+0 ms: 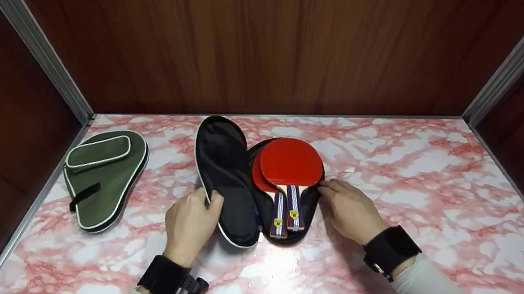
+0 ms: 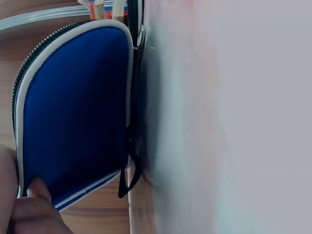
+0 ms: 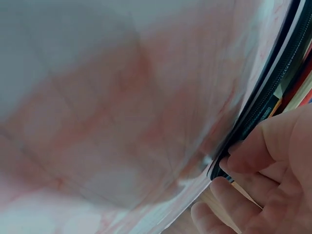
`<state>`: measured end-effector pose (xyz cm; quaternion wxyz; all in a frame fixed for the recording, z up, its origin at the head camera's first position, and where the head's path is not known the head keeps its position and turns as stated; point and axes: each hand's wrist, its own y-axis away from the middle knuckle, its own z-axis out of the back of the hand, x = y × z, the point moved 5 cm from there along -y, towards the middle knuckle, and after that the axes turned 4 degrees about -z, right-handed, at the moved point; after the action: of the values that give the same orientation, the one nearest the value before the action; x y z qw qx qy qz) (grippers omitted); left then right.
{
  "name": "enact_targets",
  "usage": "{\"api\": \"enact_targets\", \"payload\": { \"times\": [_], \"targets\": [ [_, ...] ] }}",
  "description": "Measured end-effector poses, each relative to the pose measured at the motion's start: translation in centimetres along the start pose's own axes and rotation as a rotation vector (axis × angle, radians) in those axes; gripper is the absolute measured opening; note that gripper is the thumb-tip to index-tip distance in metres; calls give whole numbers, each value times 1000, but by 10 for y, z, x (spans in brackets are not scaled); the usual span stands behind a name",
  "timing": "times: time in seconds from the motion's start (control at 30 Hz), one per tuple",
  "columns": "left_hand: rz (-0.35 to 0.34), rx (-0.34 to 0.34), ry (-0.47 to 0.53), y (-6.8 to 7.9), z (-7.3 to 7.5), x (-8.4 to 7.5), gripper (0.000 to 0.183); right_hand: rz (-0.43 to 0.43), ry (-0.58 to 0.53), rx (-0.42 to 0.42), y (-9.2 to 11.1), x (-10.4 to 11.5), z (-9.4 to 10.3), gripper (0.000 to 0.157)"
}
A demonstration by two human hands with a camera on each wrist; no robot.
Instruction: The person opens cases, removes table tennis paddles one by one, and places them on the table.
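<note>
A table tennis bat case lies unzipped, its blue-backed lid point(image 1: 225, 177) raised and tilted to the left. My left hand point(image 1: 192, 223) grips the lid's white-piped edge between thumb and fingers; the blue outside point(image 2: 78, 107) fills much of the left wrist view. Inside the black-lined base point(image 1: 306, 210) two red-faced table tennis bats point(image 1: 292, 163) overlap, handles toward me. My right hand point(image 1: 351, 210) pinches the base's right rim, where the zip edge point(image 3: 263, 102) shows beside the thumb in the right wrist view. A zip pull point(image 1: 260, 235) hangs at the near end.
A green bat case point(image 1: 109, 188) with white piping and a pocket lies closed on the left. Red-and-white marbled tabletop point(image 1: 437, 188) surrounds both cases. Dark wood-look panels point(image 1: 279, 44) rise at the back and both sides.
</note>
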<state>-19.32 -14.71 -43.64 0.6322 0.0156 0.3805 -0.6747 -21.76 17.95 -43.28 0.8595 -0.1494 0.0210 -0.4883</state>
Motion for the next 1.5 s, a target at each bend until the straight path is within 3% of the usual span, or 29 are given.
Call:
{"api": "enact_targets", "payload": {
  "times": [0.2, 0.4, 0.5, 0.67, 0.8, 1.2, 1.5],
  "targets": [
    [30, 7, 9, 1, -2, 3, 38, -9, -23, -32, -4, 0, 1, 31],
    [49, 30, 6, 1, -2, 2, 38, -127, -63, -145, -6, 12, 9, 21],
    [48, 32, -2, 1, -2, 2, 37, -191, -89, -154, -10, 23, 12, 28],
    [33, 41, -10, 0, -3, 0, 37, -306, -58, -80, -20, 39, 9, 53],
    [25, 36, -7, 0, -2, -1, 38, -343, -14, -36, -28, 49, 6, 64],
    [18, 33, -4, -1, -3, -7, 39, -414, 0, 119, -31, 51, -7, 59],
    [9, 15, -14, -1, -1, -5, 40, -388, -58, 164, -32, 43, -6, 53]
  ]
}}
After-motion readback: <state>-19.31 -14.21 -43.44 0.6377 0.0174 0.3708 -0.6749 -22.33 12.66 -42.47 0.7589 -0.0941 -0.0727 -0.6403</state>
